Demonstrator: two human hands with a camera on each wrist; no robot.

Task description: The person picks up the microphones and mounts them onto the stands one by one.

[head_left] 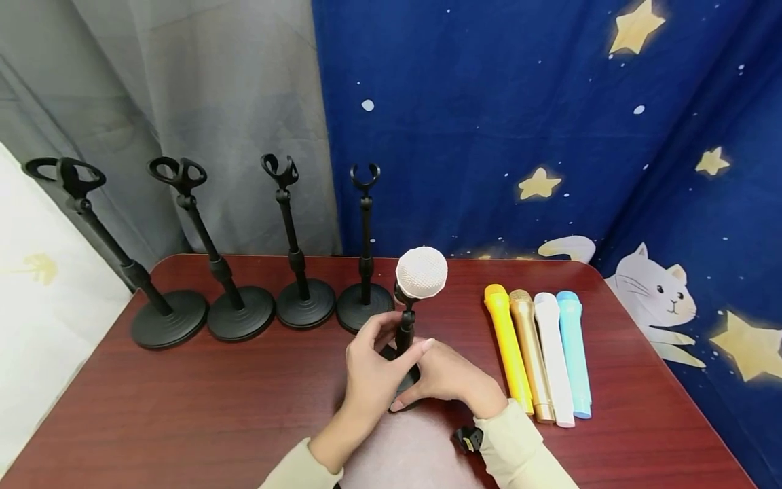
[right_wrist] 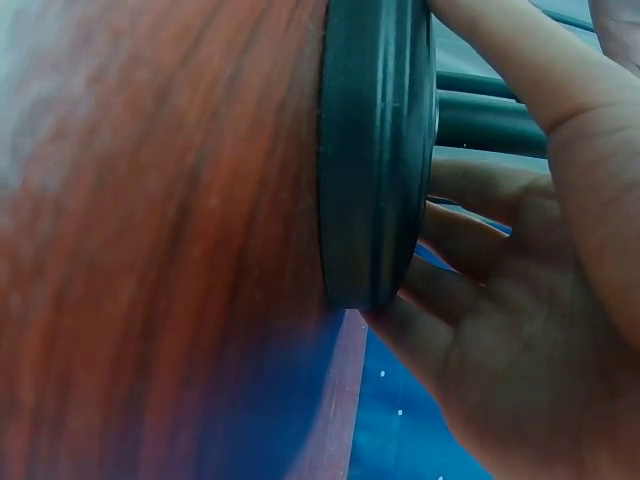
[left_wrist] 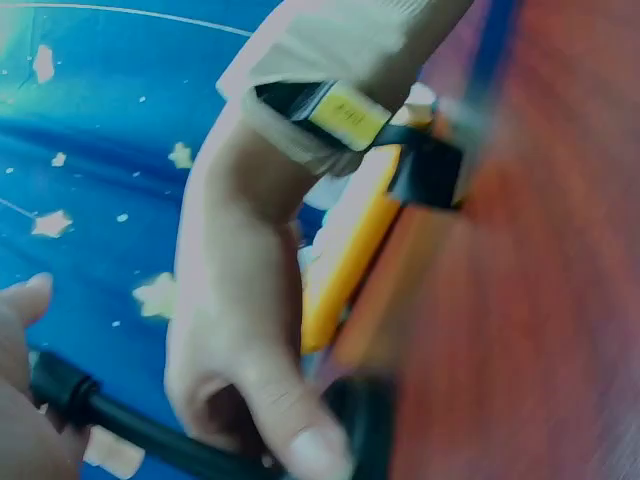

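A black microphone stand (head_left: 406, 333) with a round base stands on the table in front of me. A microphone with a white mesh head (head_left: 421, 272) sits at its top, and its body is mostly hidden. My left hand (head_left: 377, 370) holds the stand's upright, thumb in front and fingers curled behind. Lower down, my right hand (head_left: 449, 373) grips the round base (right_wrist: 375, 160), its thumb over the near edge and its fingers around the far side. In the right wrist view the base stands against the tabletop.
Several empty black stands (head_left: 304, 302) line the table's back left. To the right lie a yellow microphone (head_left: 508, 346), a gold microphone (head_left: 531, 353), a white microphone (head_left: 554, 360) and a blue microphone (head_left: 574, 353), side by side. Grey and blue star-patterned curtains (head_left: 464, 136) hang behind.
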